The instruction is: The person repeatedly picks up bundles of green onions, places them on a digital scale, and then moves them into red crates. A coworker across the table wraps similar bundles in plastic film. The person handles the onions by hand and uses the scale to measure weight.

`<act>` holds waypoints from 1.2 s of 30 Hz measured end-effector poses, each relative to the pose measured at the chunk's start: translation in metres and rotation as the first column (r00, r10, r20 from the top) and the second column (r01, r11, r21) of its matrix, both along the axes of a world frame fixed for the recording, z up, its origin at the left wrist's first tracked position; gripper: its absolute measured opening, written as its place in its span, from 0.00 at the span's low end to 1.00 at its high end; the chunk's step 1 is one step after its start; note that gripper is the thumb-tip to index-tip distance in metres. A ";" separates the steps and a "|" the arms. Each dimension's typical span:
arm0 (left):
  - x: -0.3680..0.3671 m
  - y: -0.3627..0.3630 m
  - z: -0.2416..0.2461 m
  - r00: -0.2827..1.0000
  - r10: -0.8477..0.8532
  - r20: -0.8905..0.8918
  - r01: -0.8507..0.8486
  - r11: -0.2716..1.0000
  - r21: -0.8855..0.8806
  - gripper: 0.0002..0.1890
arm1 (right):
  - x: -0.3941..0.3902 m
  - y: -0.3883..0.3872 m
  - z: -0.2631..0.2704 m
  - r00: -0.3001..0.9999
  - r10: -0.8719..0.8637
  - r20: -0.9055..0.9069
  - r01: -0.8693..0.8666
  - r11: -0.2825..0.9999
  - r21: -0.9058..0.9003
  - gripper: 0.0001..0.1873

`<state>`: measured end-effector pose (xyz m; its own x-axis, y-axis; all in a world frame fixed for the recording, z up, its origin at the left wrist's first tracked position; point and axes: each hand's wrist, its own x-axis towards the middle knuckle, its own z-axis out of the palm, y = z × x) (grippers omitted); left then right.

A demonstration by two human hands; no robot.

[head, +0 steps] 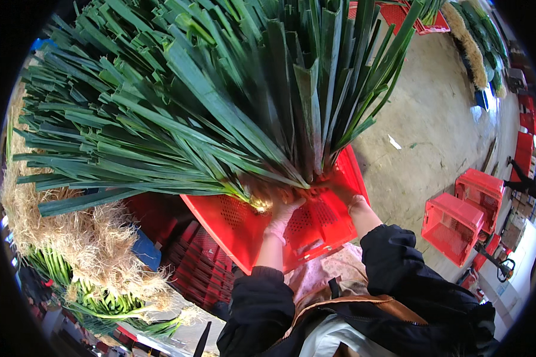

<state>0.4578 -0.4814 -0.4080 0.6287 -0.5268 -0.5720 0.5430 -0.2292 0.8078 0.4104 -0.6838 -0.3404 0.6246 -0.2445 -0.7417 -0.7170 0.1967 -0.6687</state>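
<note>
A large bunch of leeks point(232, 102) fans its cut green leaves up and to the left, over a red plastic crate point(303, 232). My left hand point(286, 212) is at the lower, root end of the bunch, inside the crate. My right hand point(346, 194) reaches to the other side of the same end; its fingers are in shade and blurred. Both hands seem to hold the bunch between them. The leaves hide the far part of the crate.
Leeks with pale roots point(102, 241) are piled on the left. Stacked red crates point(201, 263) stand below them. Two empty red crates point(453, 227) are on the concrete floor point(411, 147) at right, near a pallet jack handle point(504, 270). More leeks point(469, 49) lie at the upper right.
</note>
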 end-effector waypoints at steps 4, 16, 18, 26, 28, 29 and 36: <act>0.000 0.000 -0.016 0.983 -0.092 0.161 0.097 0.995 -0.027 0.66 | -0.023 0.017 -0.055 0.891 -0.438 0.122 0.336 0.815 0.473 0.39; -0.018 -0.006 -0.042 0.970 0.237 0.053 -0.236 0.971 -0.024 0.57 | -0.018 0.023 -0.055 0.981 0.167 0.098 -0.166 0.986 -0.014 0.40; 0.000 -0.020 -0.004 0.962 0.217 -0.162 -0.241 0.960 -0.142 0.53 | -0.053 0.025 -0.105 0.895 0.437 -0.095 -0.446 0.859 -0.252 0.37; 0.021 -0.019 0.028 0.995 0.020 0.102 -0.034 0.990 0.140 0.58 | -0.074 0.009 -0.123 0.996 0.086 -0.004 -0.086 0.995 0.056 0.22; 0.034 -0.019 0.038 0.971 -0.121 0.206 0.065 0.963 0.261 0.57 | -0.077 0.005 -0.148 0.948 0.276 0.158 -0.217 0.925 -0.311 0.21; 0.037 -0.019 0.039 0.946 -0.210 0.245 0.126 0.939 0.321 0.57 | -0.084 0.005 -0.167 0.928 0.329 0.176 -0.240 0.887 -0.394 0.24; 0.042 -0.022 0.034 0.976 -0.214 0.047 0.207 0.972 0.113 0.55 | -0.075 0.003 -0.153 0.937 0.332 0.112 -0.317 0.939 -0.132 0.49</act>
<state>0.4994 -0.5038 -0.3739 0.5440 -0.5885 -0.5981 0.4262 -0.4202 0.8011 0.3356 -0.6812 -0.4932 0.7729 -0.0881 -0.6283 -0.6345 -0.1125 -0.7647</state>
